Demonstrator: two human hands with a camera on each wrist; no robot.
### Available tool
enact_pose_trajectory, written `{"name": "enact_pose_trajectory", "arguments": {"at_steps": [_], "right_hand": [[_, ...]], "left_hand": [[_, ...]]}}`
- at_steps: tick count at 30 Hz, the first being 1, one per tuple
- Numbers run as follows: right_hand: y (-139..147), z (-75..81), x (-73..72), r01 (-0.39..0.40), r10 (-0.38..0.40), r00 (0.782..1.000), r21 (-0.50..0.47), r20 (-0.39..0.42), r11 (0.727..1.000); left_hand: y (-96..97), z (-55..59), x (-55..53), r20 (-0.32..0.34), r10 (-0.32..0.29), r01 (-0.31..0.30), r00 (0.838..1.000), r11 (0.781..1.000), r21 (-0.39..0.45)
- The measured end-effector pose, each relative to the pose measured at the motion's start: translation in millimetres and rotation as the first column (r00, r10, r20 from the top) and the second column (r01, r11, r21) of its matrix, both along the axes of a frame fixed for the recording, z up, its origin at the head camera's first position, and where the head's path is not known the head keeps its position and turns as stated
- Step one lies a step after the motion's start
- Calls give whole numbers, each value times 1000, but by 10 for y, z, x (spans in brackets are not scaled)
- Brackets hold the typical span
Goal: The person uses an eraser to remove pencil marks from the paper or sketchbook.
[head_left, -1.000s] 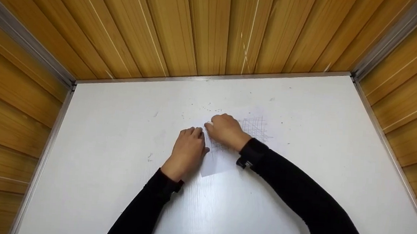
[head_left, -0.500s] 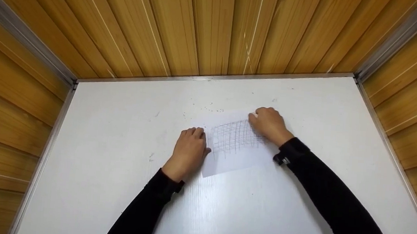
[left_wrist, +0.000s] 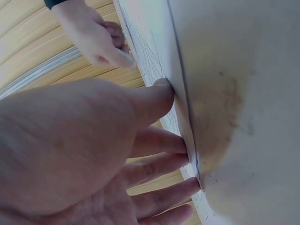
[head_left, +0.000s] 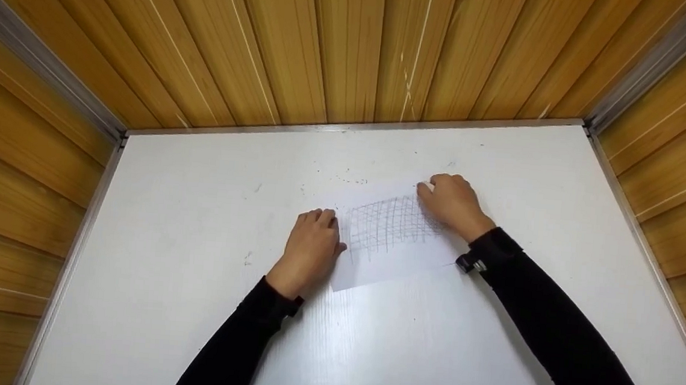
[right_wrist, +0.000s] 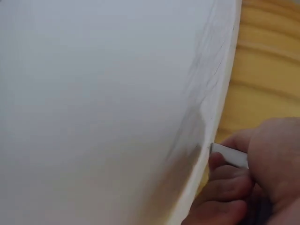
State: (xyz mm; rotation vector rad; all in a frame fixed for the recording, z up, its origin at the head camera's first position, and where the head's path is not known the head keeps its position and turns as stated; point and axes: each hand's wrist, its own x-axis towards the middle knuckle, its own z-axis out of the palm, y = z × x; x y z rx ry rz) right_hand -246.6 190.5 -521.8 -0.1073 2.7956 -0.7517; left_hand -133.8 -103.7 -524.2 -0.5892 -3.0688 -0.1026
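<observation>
A sheet of white paper (head_left: 395,268) with a hand-drawn grid of thin grey lines (head_left: 377,224) lies flat at mid-table. Along its left edge, my left hand (head_left: 310,244) presses it down. The left wrist view shows the thumb (left_wrist: 157,99) and straight fingertips on the sheet's edge. My right hand (head_left: 455,205) is over the grid's right end, fingers curled round a small white eraser (right_wrist: 228,155). In the right wrist view the eraser's end meets the paper surface. Part of the grid is hidden beneath the right hand.
The sheet lies on a white table (head_left: 170,253). Dark crumbs (head_left: 353,181) are scattered behind the sheet, and faint smudges (head_left: 248,258) mark the tabletop to the left. Wood-look panels (head_left: 353,48) enclose the back and sides, with metal strips along the edges.
My right hand has moved with the eraser from the sheet's left side across to its right side, uncovering the grid's left part. The left hand stays in place on the edge.
</observation>
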Motion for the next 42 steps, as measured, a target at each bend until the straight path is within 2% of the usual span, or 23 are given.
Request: {"name": "enact_pose_trajectory", "arguments": {"at_steps": [4,8,11,14,17,20,23,27,30,33,37,42], "right_hand": [[-579,78,118,-101,101,994,-6,48,995],[-1128,96,227,-215,213,975,25,62,976],[-1387,74,265,-260,258,965,61,42,964],[-1473,38,249,-253,254,967,93,10,963],[-1399,7,215,-241,245,970,115,-16,964],[-1187,-19,192,-224,229,973,119,-34,967],[-867,-46,172,-165,169,985,83,-43,983],[-353,-63,98,-76,76,997,46,-12,996],[-1,-66,57,-22,20,1000,64,20,998],[223,-41,39,7,-9,999,91,31,996],[276,-10,33,16,-20,999,95,42,995],[10,19,54,-8,6,999,49,32,999]], "left_hand": [[-1,7,-10,-16,10,-10,1000,1000,-14],[3,-6,6,-20,-1,1,1000,1000,-10],[5,-11,11,-30,-12,12,999,1000,18],[11,-8,2,-37,-7,8,999,1000,30],[23,-2,-10,-17,4,-4,1000,1000,9],[36,2,-5,9,8,-8,1000,1000,-21],[49,8,10,22,10,-9,1000,999,-32],[53,14,16,6,14,-13,1000,1000,-13],[50,5,23,4,15,-15,1000,1000,3],[50,16,20,12,16,-16,1000,1000,9],[48,22,15,21,11,-11,1000,1000,11],[58,11,3,16,5,-5,1000,1000,7]]}}
